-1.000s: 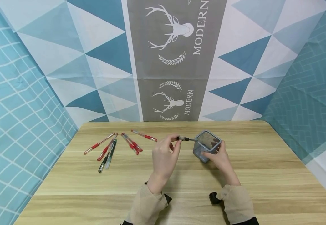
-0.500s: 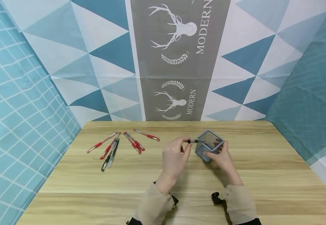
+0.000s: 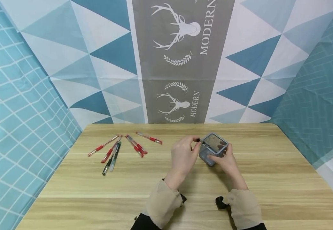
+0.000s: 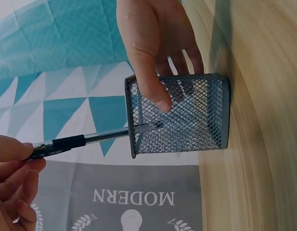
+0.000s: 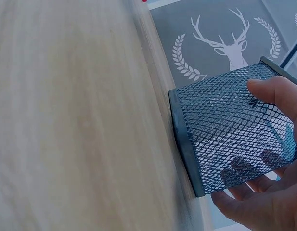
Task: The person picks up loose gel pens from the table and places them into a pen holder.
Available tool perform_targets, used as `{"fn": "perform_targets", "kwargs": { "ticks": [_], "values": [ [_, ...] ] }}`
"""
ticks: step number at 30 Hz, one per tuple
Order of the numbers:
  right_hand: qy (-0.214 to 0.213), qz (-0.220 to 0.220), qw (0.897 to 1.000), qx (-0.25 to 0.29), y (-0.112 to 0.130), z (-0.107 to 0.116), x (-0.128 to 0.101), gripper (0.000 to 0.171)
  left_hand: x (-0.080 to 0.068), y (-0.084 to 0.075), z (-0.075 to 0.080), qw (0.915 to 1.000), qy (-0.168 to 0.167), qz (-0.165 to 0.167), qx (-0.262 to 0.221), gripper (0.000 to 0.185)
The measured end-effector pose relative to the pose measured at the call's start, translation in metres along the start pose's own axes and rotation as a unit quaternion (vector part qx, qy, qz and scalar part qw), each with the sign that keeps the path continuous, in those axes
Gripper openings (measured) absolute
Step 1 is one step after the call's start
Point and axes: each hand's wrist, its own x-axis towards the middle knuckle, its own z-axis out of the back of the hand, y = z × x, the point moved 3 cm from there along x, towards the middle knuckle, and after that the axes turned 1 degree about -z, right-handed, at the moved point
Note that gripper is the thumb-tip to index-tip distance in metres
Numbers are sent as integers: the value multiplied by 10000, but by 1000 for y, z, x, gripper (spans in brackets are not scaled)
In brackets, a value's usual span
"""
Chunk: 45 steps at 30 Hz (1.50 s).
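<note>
Between thumb and fingertips, my left hand (image 3: 183, 156) pinches a black pen (image 4: 69, 143) by its dark end. The pen's other end reaches over the rim into a grey mesh pen holder (image 3: 206, 158), and shows through the mesh in the left wrist view. My right hand (image 3: 226, 162) grips the holder (image 5: 225, 125) from the right side, thumb on the near face and fingers behind it. The holder's base is down at the tabletop.
Several red pens (image 3: 135, 146) lie scattered at the table's back left. A black pen (image 3: 107, 166) and a dark green pen (image 3: 115, 156) lie close against them. Patterned cloth (image 3: 173, 95) hangs behind the wooden table (image 3: 83, 204).
My left hand has moved right towards the holder, and the pen now reaches further into it. My right hand keeps its grip on the holder.
</note>
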Motion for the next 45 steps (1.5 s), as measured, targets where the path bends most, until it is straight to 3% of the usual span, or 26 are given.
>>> {"fn": "perform_targets", "kwargs": {
  "ticks": [10, 22, 32, 45],
  "values": [
    [90, 29, 9999, 58, 3, -4, 0, 84, 9, 5, -10, 9997, 142, 80, 157, 16],
    [99, -131, 9998, -69, 4, 3, 0, 85, 17, -1, -34, 9949, 401, -532, 763, 12],
    [137, -74, 9999, -48, 2, 1, 1, 86, 11, 4, -41, 9953, 580, -339, 694, 12],
    [152, -72, 9999, 32, 2, 1, 1, 85, 10, 4, -51, 9938, 634, -365, 842, 11]
  ]
}}
